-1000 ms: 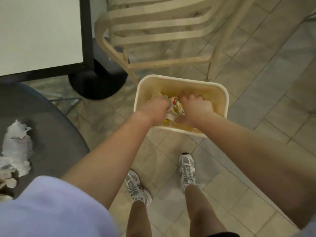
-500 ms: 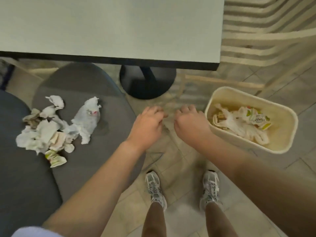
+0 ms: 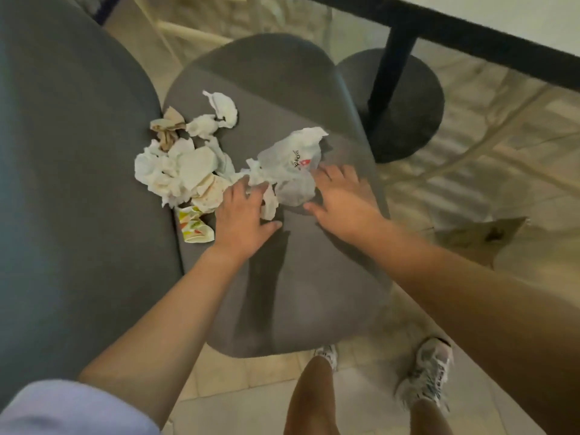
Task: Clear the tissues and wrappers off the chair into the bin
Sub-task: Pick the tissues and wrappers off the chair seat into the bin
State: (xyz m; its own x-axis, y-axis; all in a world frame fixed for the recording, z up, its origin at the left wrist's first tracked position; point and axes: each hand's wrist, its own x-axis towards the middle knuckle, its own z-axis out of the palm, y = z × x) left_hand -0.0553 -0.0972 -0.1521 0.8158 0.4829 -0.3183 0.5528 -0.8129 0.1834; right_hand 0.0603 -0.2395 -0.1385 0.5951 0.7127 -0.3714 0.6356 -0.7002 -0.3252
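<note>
Both hands lie spread on the grey cushioned chair seat (image 3: 282,277); left hand (image 3: 241,218) and right hand (image 3: 342,202) flank the crumpled white printed wrapper (image 3: 292,164), fingers touching it, nothing gripped.

A black-edged table (image 3: 502,29) stands on a black post (image 3: 395,54) with a round base (image 3: 417,120) over pale floor tiles (image 3: 489,171), near two grey-white sneakers (image 3: 430,372).

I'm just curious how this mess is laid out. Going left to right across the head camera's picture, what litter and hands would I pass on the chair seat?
Brown crumpled napkin → pile of white tissues → left hand → printed white wrapper → right hand.
</note>
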